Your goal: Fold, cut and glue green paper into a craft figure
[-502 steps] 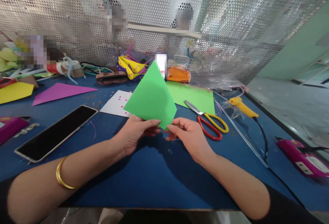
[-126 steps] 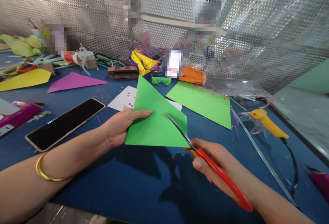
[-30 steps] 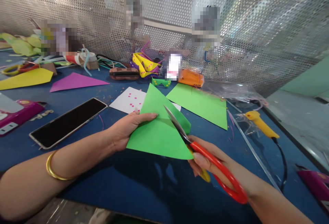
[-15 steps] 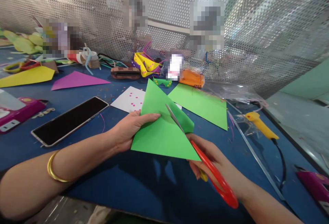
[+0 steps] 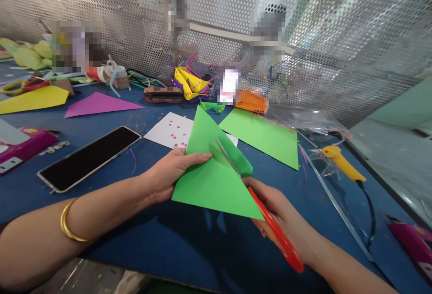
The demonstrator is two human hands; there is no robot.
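Note:
My left hand [image 5: 168, 174] pinches the left edge of a folded green paper triangle [image 5: 209, 177], held just above the blue table [image 5: 175, 244]. My right hand [image 5: 281, 215] grips red-handled scissors [image 5: 270, 224]. Their blades [image 5: 227, 159] sit deep in the paper, and the strip to the right of the cut curls away [image 5: 243, 161]. A gold bangle [image 5: 69, 228] is on my left wrist.
A black phone [image 5: 89, 157] lies left of my hands. Behind them are a white dotted sheet [image 5: 168, 131], a flat green sheet [image 5: 261, 135], purple [image 5: 97, 105] and yellow [image 5: 32, 99] paper. A yellow glue gun [image 5: 342, 163] with its cable lies right. Perforated metal screens enclose the back.
The scissors have gone further into the green paper over the last second, and my right hand has moved up close to the paper's lower corner. The cut flap curls more.

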